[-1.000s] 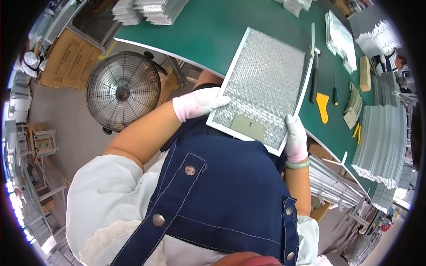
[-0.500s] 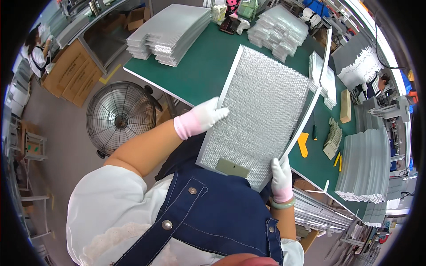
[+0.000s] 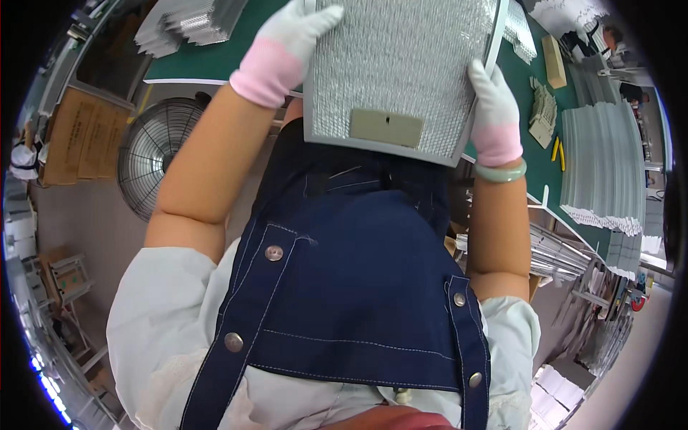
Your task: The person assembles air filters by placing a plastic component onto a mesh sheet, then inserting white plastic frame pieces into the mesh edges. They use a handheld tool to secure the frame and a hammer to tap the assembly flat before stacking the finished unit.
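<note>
A silver metal mesh filter panel tilts up in front of me over the near edge of the green table; its top runs out of view. A flat grey-green plate sits at its lower edge. My left hand, in a white glove with a pink cuff, grips the left edge, fingers over the front. Gloved the same way, my right hand closes on the right edge, thumb toward the mesh. A pale metal frame strip runs along that right side.
Stacked mesh sheets lie at the table's far left. On the right are a wooden block, a pile of small grey-green plates, yellow-handled pliers and stacked silver sheets. A floor fan and cardboard boxes stand left.
My view has tipped downward, and the panel now stands straighter with its lower edge nearly level. The frame strip that angled away at the right now lies along the panel's visible right side.
</note>
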Demonstrator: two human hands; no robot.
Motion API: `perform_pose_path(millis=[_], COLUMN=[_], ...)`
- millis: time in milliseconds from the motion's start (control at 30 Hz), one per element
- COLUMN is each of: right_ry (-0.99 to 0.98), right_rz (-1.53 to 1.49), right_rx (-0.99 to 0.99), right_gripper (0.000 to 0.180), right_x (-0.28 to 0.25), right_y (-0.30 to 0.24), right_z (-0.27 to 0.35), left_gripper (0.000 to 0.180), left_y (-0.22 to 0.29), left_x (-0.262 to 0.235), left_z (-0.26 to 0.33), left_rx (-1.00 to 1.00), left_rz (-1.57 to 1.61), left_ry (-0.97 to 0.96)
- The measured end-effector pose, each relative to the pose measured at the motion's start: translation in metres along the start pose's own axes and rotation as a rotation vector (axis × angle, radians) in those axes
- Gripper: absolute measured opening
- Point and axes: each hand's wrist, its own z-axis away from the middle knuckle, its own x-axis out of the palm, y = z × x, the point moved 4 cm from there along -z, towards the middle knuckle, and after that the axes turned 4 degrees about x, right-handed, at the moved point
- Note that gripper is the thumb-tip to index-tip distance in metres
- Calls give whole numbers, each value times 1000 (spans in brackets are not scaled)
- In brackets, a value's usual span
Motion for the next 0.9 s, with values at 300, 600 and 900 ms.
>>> perform_pose_path(millis=[300,600,900], right_ry=[-33,-234,-137], right_rz=[-65,-167,230], right_rx=[-106,1,-95], right_gripper=[28,44,30], right_x=[-23,-32,-81], right_y=[-1,-6,-53], right_z=[-21,5,-23], left_gripper=[39,37,29], left_y=[16,16,-25], left_x=[18,28,80], left_z=[-26,-2,53], left_rx=[138,-192,-59], left_rz=[-62,83,240], left_ry=[-76,-70,256])
